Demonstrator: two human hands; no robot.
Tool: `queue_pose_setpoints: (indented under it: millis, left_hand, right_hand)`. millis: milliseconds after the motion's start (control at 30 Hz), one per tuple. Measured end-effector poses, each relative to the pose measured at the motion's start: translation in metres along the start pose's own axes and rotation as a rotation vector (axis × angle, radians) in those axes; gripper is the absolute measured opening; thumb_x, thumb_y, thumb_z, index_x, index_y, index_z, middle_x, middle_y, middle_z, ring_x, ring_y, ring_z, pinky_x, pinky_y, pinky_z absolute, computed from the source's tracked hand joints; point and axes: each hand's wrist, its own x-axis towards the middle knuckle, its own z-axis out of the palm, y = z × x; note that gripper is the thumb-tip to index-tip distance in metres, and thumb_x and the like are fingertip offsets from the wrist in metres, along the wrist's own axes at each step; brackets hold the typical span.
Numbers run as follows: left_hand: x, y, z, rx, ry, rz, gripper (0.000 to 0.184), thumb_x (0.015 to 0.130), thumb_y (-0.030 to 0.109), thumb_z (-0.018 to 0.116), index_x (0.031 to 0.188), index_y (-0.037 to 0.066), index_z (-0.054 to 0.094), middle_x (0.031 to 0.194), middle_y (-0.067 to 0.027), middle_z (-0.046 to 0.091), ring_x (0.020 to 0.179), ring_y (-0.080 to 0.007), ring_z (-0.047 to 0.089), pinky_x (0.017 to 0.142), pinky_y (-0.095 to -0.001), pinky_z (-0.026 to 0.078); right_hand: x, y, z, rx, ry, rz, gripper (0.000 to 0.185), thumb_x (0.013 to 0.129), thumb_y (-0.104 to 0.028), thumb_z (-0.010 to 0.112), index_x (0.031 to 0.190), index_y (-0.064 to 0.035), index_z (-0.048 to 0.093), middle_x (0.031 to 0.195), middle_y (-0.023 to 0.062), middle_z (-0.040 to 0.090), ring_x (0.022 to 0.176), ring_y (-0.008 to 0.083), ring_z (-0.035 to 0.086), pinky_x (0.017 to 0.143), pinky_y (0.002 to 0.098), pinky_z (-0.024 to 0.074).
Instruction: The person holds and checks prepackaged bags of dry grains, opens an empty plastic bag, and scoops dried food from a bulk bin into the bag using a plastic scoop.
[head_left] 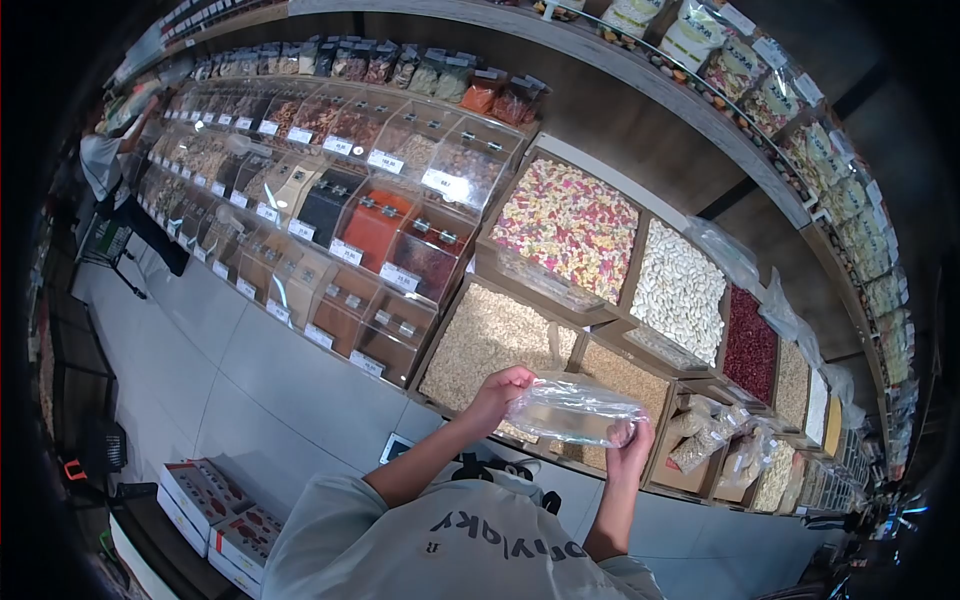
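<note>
A clear plastic bag [575, 408] is stretched between my two hands, in front of my chest. My left hand [503, 398] is closed on its left end, with the thumb and fingers pinching the film. At the other end my right hand [628, 440] grips the bag's edge, its fingertips partly seen through the plastic. The bag looks see-through, with nothing visible inside. Just beyond it lie a bin of rolled oats [480, 335] and a bin of tan grain [622, 385].
Farther back stand bins of colourful flaked cereal [565, 220], white beans [678, 285] and dark red beans [750, 335]. Lidded clear dispensers [380, 225] line the left. Packaged bags [700, 40] sit on the upper shelf. Cardboard boxes [215, 510] rest on the floor. Another person [105, 165] stands far left.
</note>
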Motion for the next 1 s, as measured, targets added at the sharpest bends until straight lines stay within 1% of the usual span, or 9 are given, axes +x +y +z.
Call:
queue_pose_setpoints:
  millis: [167,267,333,533,667,767,833,933,1000]
  left_hand:
    - [0.000,-0.014,-0.008,0.282,-0.121,0.008,0.024,0.079,0.000,0.053,0.101,0.001,0.061,0.087,0.0004,0.057,0.073,-0.0068,0.051,0.064,-0.0195,0.039]
    - [0.000,-0.016,-0.011,0.278,-0.159,0.054,0.024,0.081,0.000,0.053,0.103,0.002,0.062,0.090,0.0000,0.056,0.074,-0.0056,0.050,0.063,-0.0186,0.038]
    - [-0.008,0.002,0.001,0.033,-0.130,-0.143,0.022,0.083,0.001,0.053,0.103,0.002,0.062,0.089,-0.0005,0.056,0.073,-0.0048,0.049,0.063,-0.0187,0.036]
    - [-0.016,0.023,0.019,0.065,-0.035,-0.124,0.027,0.088,0.002,0.052,0.113,0.001,0.062,0.082,-0.0010,0.056,0.069,-0.0053,0.048,0.062,-0.0190,0.036]
    - [-0.008,0.007,0.009,-0.002,0.029,-0.114,0.029,0.088,0.002,0.054,0.115,0.001,0.063,0.081,-0.0007,0.056,0.069,-0.0058,0.049,0.061,-0.0191,0.036]
    - [-0.008,0.008,0.006,0.098,-0.028,-0.031,0.022,0.089,0.007,0.059,0.110,0.002,0.065,0.080,0.0012,0.056,0.069,-0.0049,0.048,0.060,-0.0207,0.036]
    - [-0.012,0.019,0.008,0.581,-0.203,0.078,0.019,0.090,0.013,0.063,0.105,0.002,0.066,0.075,0.0041,0.054,0.067,-0.0039,0.045,0.059,-0.0223,0.036]
    - [-0.009,0.010,0.005,0.729,-0.147,0.082,0.019,0.091,0.018,0.064,0.099,0.001,0.066,0.070,0.0062,0.052,0.066,-0.0034,0.043,0.059,-0.0226,0.035]
    - [-0.007,0.008,0.004,0.726,-0.119,0.080,0.018,0.092,0.018,0.063,0.096,0.001,0.066,0.068,0.0059,0.051,0.065,-0.0035,0.043,0.059,-0.0226,0.035]
  right_hand:
    - [0.000,-0.002,0.000,0.050,0.023,-0.010,0.014,0.098,-0.020,0.053,0.089,-0.0096,0.055,0.060,-0.0029,0.044,0.048,0.0067,0.037,0.043,0.0232,0.0296]
    - [0.003,-0.003,-0.009,0.100,-0.001,-0.032,0.014,0.098,-0.020,0.053,0.089,-0.0096,0.055,0.061,-0.0033,0.044,0.048,0.0068,0.036,0.043,0.0230,0.0294]
    - [0.004,-0.005,-0.012,0.162,-0.051,-0.004,0.013,0.098,-0.019,0.053,0.089,-0.0097,0.056,0.063,-0.0028,0.046,0.049,0.0069,0.038,0.043,0.0230,0.0295]
    - [-0.001,-0.015,0.007,0.020,0.156,-0.072,0.011,0.095,-0.014,0.055,0.084,-0.0120,0.053,0.063,-0.0031,0.047,0.047,0.0060,0.038,0.042,0.0217,0.0294]
    - [0.000,-0.016,-0.002,0.037,0.077,-0.078,0.010,0.094,-0.011,0.055,0.084,-0.0113,0.053,0.062,-0.0029,0.047,0.046,0.0057,0.037,0.040,0.0220,0.0287]
    - [0.001,-0.017,-0.003,0.079,0.074,-0.076,0.010,0.094,-0.009,0.055,0.084,-0.0106,0.052,0.062,-0.0027,0.047,0.046,0.0055,0.036,0.040,0.0219,0.0283]
    - [0.001,-0.017,-0.005,0.101,0.053,-0.078,0.012,0.094,-0.009,0.054,0.083,-0.0102,0.051,0.062,-0.0029,0.045,0.046,0.0054,0.036,0.040,0.0219,0.0280]
    - [0.000,-0.019,-0.003,0.075,0.033,-0.082,0.012,0.094,-0.007,0.054,0.082,-0.0095,0.050,0.061,-0.0026,0.044,0.046,0.0058,0.036,0.040,0.0219,0.0278]
    - [-0.001,-0.020,0.000,0.067,0.013,-0.067,0.012,0.094,-0.007,0.054,0.082,-0.0092,0.050,0.061,-0.0026,0.043,0.046,0.0059,0.035,0.040,0.0218,0.0279]
